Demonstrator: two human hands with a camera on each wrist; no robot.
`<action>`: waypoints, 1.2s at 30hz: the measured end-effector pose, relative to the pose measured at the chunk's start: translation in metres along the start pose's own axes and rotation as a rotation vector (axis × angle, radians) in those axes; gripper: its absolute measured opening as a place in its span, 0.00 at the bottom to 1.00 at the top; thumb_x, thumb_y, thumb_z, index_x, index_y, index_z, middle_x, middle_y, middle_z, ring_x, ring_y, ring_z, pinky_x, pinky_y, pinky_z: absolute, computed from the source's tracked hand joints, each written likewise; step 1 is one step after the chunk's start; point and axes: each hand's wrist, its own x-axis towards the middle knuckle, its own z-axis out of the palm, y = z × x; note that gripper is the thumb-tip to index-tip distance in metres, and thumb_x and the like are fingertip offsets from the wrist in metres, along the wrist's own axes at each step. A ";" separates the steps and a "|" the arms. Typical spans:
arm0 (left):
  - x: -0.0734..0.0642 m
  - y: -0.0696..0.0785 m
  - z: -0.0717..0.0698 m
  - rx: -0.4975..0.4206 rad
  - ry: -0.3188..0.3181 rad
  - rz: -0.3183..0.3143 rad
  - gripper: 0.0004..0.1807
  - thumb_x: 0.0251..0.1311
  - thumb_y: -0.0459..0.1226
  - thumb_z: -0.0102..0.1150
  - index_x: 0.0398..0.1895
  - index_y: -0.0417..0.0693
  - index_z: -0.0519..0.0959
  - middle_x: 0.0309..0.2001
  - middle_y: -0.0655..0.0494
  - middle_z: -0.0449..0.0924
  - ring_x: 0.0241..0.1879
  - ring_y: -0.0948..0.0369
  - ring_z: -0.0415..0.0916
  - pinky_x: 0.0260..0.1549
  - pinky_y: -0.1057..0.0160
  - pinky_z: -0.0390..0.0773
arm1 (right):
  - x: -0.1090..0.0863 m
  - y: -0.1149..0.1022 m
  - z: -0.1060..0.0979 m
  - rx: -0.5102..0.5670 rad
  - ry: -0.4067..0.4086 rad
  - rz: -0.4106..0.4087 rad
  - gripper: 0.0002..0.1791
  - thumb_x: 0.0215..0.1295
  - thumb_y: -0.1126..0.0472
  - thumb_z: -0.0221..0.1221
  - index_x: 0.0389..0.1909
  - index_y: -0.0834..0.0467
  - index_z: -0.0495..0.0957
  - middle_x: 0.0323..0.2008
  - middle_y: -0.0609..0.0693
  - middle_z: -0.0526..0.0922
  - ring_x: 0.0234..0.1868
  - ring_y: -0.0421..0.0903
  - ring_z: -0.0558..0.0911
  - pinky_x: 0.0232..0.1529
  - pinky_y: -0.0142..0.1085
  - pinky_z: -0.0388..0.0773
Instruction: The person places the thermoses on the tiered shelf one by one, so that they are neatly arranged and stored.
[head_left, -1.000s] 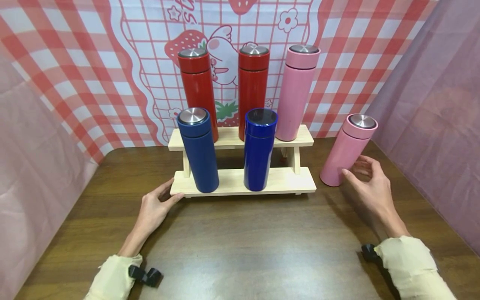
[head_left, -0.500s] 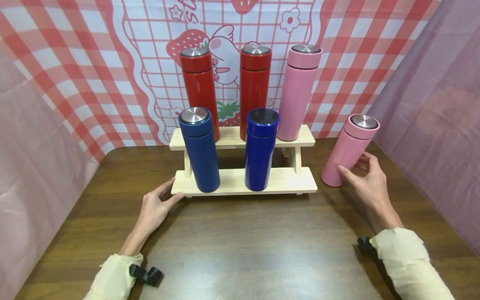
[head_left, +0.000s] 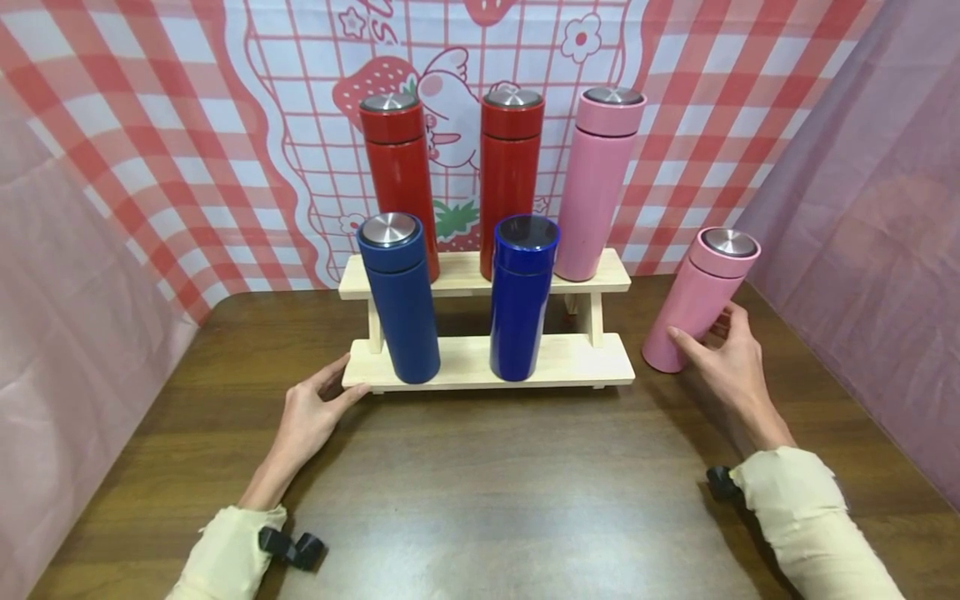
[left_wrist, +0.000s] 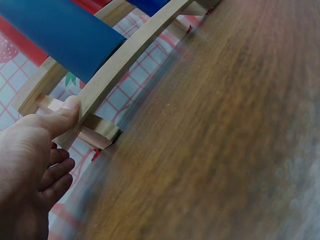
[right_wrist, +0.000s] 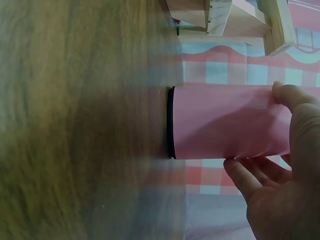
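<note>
At the right of the table, my right hand [head_left: 731, 362] grips the lower half of a pink thermos bottle [head_left: 697, 292], thumb on its near left side and fingers round the other side. In the right wrist view that bottle's dark base is down at the tabletop. My left hand [head_left: 309, 412] holds the left end of a two-step wooden stand [head_left: 463, 362]; in the left wrist view the thumb [left_wrist: 70, 106] presses the lower shelf's edge. A matte blue thermos [head_left: 401, 325] and a glossy blue thermos [head_left: 516, 321] stand on the lower shelf.
Two red thermoses, the left red one [head_left: 397, 167] and the middle red one [head_left: 512, 167], share the upper shelf with another pink thermos [head_left: 600, 183]. A checked cloth [head_left: 697, 125] hangs behind the stand. Pink drapes border the wooden table [head_left: 465, 500] at both sides.
My right hand has shifted slightly left and away from me, farther round the pink thermos bottle. The bottle stays in place on the table. My left hand keeps its hold on the stand.
</note>
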 end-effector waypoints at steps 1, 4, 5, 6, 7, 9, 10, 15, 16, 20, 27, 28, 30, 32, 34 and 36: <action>0.000 0.000 0.000 0.001 0.000 -0.001 0.36 0.63 0.45 0.74 0.70 0.35 0.74 0.57 0.39 0.83 0.55 0.49 0.82 0.46 0.77 0.76 | 0.000 -0.001 0.000 -0.002 0.002 -0.003 0.44 0.67 0.54 0.70 0.75 0.67 0.58 0.59 0.69 0.75 0.49 0.36 0.77 0.46 0.16 0.74; 0.000 0.001 0.000 0.001 -0.001 -0.009 0.36 0.63 0.45 0.74 0.70 0.35 0.75 0.57 0.39 0.83 0.55 0.49 0.83 0.49 0.70 0.80 | -0.001 -0.001 0.001 -0.005 0.015 -0.015 0.43 0.67 0.55 0.70 0.74 0.68 0.59 0.57 0.69 0.77 0.47 0.31 0.75 0.46 0.15 0.73; 0.000 0.001 0.000 0.001 -0.002 -0.014 0.36 0.63 0.45 0.74 0.70 0.35 0.75 0.57 0.39 0.83 0.55 0.49 0.83 0.50 0.65 0.81 | -0.001 -0.001 0.001 -0.008 0.020 -0.018 0.43 0.67 0.55 0.70 0.73 0.68 0.60 0.57 0.68 0.77 0.46 0.31 0.75 0.46 0.15 0.73; 0.000 0.001 0.000 0.000 -0.003 -0.017 0.36 0.63 0.45 0.74 0.70 0.36 0.75 0.57 0.39 0.83 0.55 0.49 0.83 0.51 0.61 0.82 | -0.002 -0.001 0.001 -0.010 0.023 -0.021 0.43 0.67 0.55 0.70 0.73 0.68 0.60 0.57 0.68 0.77 0.46 0.30 0.75 0.46 0.16 0.74; 0.000 0.001 0.000 0.000 -0.005 -0.020 0.36 0.63 0.45 0.74 0.70 0.36 0.75 0.57 0.39 0.83 0.55 0.49 0.83 0.52 0.58 0.82 | -0.002 -0.001 0.001 -0.010 0.027 -0.022 0.43 0.66 0.55 0.71 0.73 0.68 0.60 0.57 0.68 0.77 0.47 0.30 0.74 0.46 0.16 0.74; 0.000 0.001 0.000 -0.001 -0.007 -0.023 0.36 0.63 0.45 0.74 0.70 0.36 0.75 0.57 0.39 0.83 0.55 0.49 0.83 0.52 0.54 0.82 | -0.003 0.000 0.002 -0.012 0.034 -0.023 0.43 0.66 0.56 0.71 0.73 0.68 0.60 0.57 0.69 0.77 0.47 0.31 0.75 0.47 0.17 0.75; 0.000 0.001 0.000 -0.002 -0.007 -0.024 0.36 0.63 0.45 0.74 0.70 0.36 0.75 0.57 0.39 0.83 0.55 0.49 0.83 0.52 0.54 0.82 | -0.003 0.000 0.002 -0.012 0.038 -0.022 0.43 0.66 0.56 0.71 0.73 0.67 0.60 0.57 0.69 0.77 0.47 0.31 0.75 0.47 0.17 0.75; 0.000 0.001 0.000 -0.003 -0.005 -0.019 0.36 0.63 0.45 0.74 0.70 0.35 0.75 0.57 0.39 0.83 0.55 0.49 0.83 0.53 0.54 0.82 | -0.006 -0.001 0.002 -0.019 0.059 -0.020 0.42 0.65 0.56 0.72 0.73 0.67 0.62 0.56 0.67 0.78 0.47 0.31 0.75 0.46 0.17 0.75; 0.000 0.001 0.000 -0.004 -0.005 -0.019 0.36 0.63 0.45 0.74 0.70 0.35 0.75 0.57 0.39 0.83 0.55 0.49 0.83 0.53 0.53 0.82 | -0.007 -0.002 0.002 -0.021 0.064 -0.019 0.42 0.65 0.55 0.72 0.72 0.67 0.62 0.56 0.66 0.78 0.47 0.31 0.75 0.47 0.18 0.76; 0.000 0.000 0.000 0.001 0.002 -0.014 0.36 0.63 0.45 0.74 0.69 0.36 0.75 0.57 0.39 0.83 0.55 0.49 0.83 0.51 0.63 0.82 | -0.012 -0.002 0.001 -0.037 0.080 -0.020 0.41 0.64 0.54 0.72 0.71 0.66 0.64 0.55 0.64 0.79 0.47 0.32 0.75 0.47 0.20 0.77; 0.000 -0.001 0.000 -0.002 0.009 -0.006 0.36 0.62 0.44 0.75 0.69 0.35 0.75 0.56 0.40 0.83 0.54 0.50 0.83 0.48 0.71 0.79 | -0.017 -0.004 0.001 -0.053 0.115 -0.041 0.40 0.62 0.55 0.74 0.69 0.65 0.67 0.53 0.64 0.81 0.46 0.29 0.74 0.44 0.18 0.74; 0.000 -0.001 0.000 -0.003 0.007 -0.007 0.36 0.63 0.44 0.75 0.69 0.35 0.75 0.56 0.40 0.83 0.54 0.50 0.83 0.49 0.68 0.81 | -0.018 -0.005 0.001 -0.049 0.118 -0.041 0.40 0.61 0.55 0.75 0.69 0.65 0.68 0.53 0.64 0.81 0.45 0.29 0.74 0.44 0.18 0.74; 0.000 0.000 0.000 -0.005 0.007 -0.010 0.36 0.63 0.44 0.74 0.69 0.35 0.75 0.56 0.39 0.83 0.54 0.50 0.83 0.51 0.61 0.82 | -0.020 -0.005 0.001 -0.038 0.121 -0.041 0.40 0.61 0.56 0.75 0.69 0.65 0.68 0.53 0.64 0.81 0.45 0.29 0.74 0.44 0.18 0.75; 0.000 0.000 0.000 -0.008 0.004 -0.010 0.36 0.63 0.44 0.74 0.69 0.35 0.75 0.57 0.39 0.83 0.54 0.49 0.83 0.52 0.57 0.82 | -0.022 -0.005 0.000 -0.018 0.127 -0.040 0.40 0.60 0.57 0.76 0.68 0.66 0.69 0.53 0.64 0.81 0.45 0.29 0.75 0.44 0.19 0.76; 0.000 0.000 0.000 -0.007 0.002 -0.012 0.35 0.63 0.45 0.74 0.69 0.36 0.75 0.57 0.39 0.83 0.54 0.50 0.83 0.51 0.58 0.82 | -0.023 -0.004 0.000 0.006 0.134 -0.042 0.39 0.58 0.59 0.76 0.67 0.66 0.69 0.52 0.63 0.81 0.44 0.29 0.76 0.43 0.19 0.77; 0.000 0.001 0.000 -0.006 0.001 -0.014 0.36 0.63 0.45 0.74 0.69 0.36 0.75 0.57 0.40 0.83 0.54 0.50 0.83 0.51 0.61 0.82 | -0.025 -0.004 -0.001 0.010 0.143 -0.045 0.39 0.58 0.60 0.77 0.67 0.65 0.70 0.50 0.62 0.81 0.43 0.29 0.77 0.42 0.18 0.77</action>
